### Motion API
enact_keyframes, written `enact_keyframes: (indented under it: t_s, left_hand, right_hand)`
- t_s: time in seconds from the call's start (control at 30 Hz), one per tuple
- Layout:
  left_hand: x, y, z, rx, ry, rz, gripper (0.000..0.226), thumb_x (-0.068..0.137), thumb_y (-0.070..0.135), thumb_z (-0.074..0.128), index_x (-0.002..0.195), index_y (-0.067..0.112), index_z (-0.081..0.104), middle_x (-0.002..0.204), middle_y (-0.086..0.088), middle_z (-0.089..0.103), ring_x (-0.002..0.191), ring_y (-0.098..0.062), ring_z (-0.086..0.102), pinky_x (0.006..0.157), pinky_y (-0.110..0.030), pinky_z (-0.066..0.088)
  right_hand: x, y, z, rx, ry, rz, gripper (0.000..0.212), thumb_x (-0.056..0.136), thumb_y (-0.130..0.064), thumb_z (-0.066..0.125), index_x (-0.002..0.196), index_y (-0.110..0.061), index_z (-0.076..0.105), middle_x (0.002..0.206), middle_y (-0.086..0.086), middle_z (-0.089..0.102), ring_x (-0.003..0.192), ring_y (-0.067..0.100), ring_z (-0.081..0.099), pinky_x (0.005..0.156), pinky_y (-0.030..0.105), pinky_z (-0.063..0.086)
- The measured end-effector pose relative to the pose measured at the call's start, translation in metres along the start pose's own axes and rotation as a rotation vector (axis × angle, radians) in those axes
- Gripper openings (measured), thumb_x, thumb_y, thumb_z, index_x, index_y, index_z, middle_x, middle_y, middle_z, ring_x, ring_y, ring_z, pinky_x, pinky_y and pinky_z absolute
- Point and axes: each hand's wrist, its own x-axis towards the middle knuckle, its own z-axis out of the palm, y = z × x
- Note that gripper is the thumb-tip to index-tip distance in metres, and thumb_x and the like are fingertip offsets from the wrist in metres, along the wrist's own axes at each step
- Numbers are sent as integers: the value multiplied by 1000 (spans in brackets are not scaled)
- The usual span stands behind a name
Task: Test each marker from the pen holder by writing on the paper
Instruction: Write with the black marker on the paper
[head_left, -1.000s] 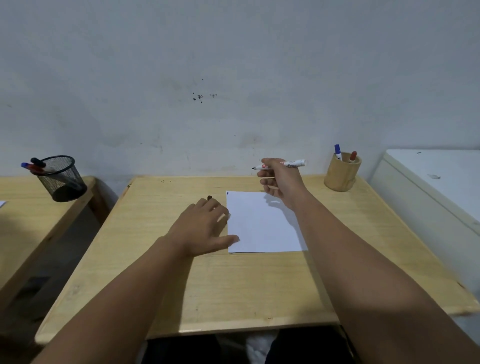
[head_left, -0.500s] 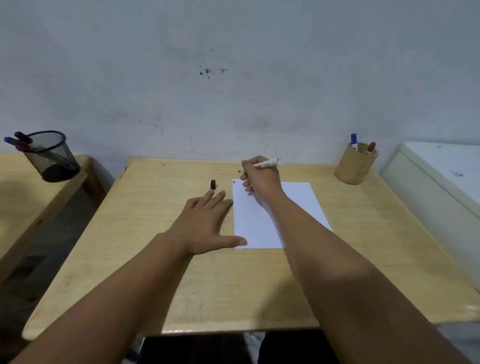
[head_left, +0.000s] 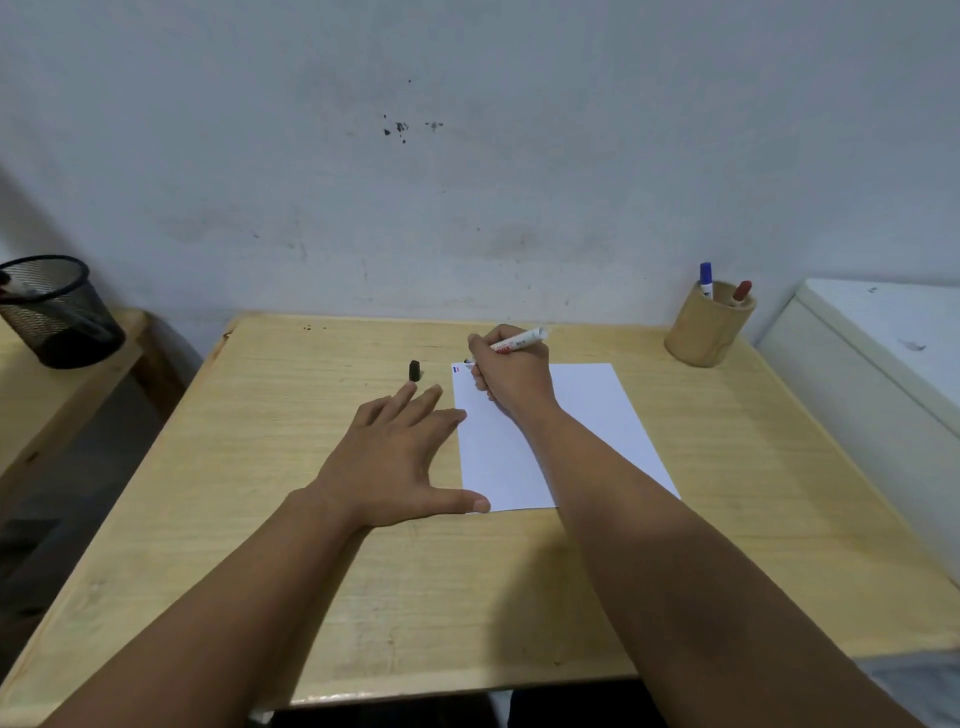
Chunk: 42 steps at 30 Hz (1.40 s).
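Note:
A white sheet of paper (head_left: 587, 415) lies on the wooden desk (head_left: 260, 545). My right hand (head_left: 511, 376) grips a white marker (head_left: 519, 342) with its tip down at the paper's top left corner, next to small blue and red marks (head_left: 456, 369). My left hand (head_left: 400, 457) lies flat and open on the desk, its thumb and fingertips at the paper's left edge. A black marker cap (head_left: 414, 370) lies just beyond my left fingers. A wooden pen holder (head_left: 709, 332) at the back right holds a blue-capped marker (head_left: 705, 280) and a red-capped marker (head_left: 741, 292).
A black mesh pen cup (head_left: 54, 312) with markers stands on a second desk at the left. A white cabinet (head_left: 883, 374) stands beside the desk's right edge. A grey wall runs right behind the desk. A gap separates the two desks.
My right hand has carried the marker down from mid-air to the paper's top left corner. My left hand has stayed flat at the paper's edge. The view has tilted downward.

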Motion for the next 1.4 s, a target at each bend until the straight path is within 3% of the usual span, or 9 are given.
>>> enact_keyframes:
  t_s: [0.1,0.27,0.5,0.93,1.2,1.4]
  left_hand:
    - [0,1,-1,21,-21,-30,131,61,105,39,166,31,13,175,7,2,161,-12,-7,130,-41,3]
    - [0,2,0,52,-30,-66,143,56,109,31,167,21,11,175,4,-5,161,-11,-10,131,-40,1]
    - [0,0,1,45,-37,-56,142,57,109,33,167,23,9,175,5,-6,160,-10,-12,131,-42,-1]
    - [0,1,0,25,-8,-69,144,53,110,33,166,23,15,175,6,-1,161,-9,-8,131,-42,-1]
    - [0,1,-1,31,-6,-75,142,54,109,38,166,24,15,175,7,-1,161,-8,-8,131,-44,-2]
    - [0,-1,-2,12,-11,-68,144,53,110,37,166,24,14,175,8,-4,160,-7,-11,131,-44,-2]
  right_hand:
    - [-1,5,2,-24,23,-12,27,84,-32,72,64,-18,60,76,24,75,54,22,64,58,36,51]
    - [1,10,1,-22,26,-44,25,83,-25,70,62,-16,60,68,20,71,55,23,66,62,38,55]
    - [2,12,2,-66,23,-58,22,80,-26,70,63,-16,62,78,24,76,55,22,66,62,38,57]
    - [3,12,3,-116,0,-88,28,79,-27,71,52,-24,63,61,7,71,54,22,65,63,40,56]
    - [3,12,2,-128,0,-87,26,78,-27,71,55,-21,62,71,19,74,55,22,65,63,40,56]
    - [5,13,3,-102,-5,-63,26,73,-27,69,51,-22,57,66,17,73,54,24,64,62,41,54]
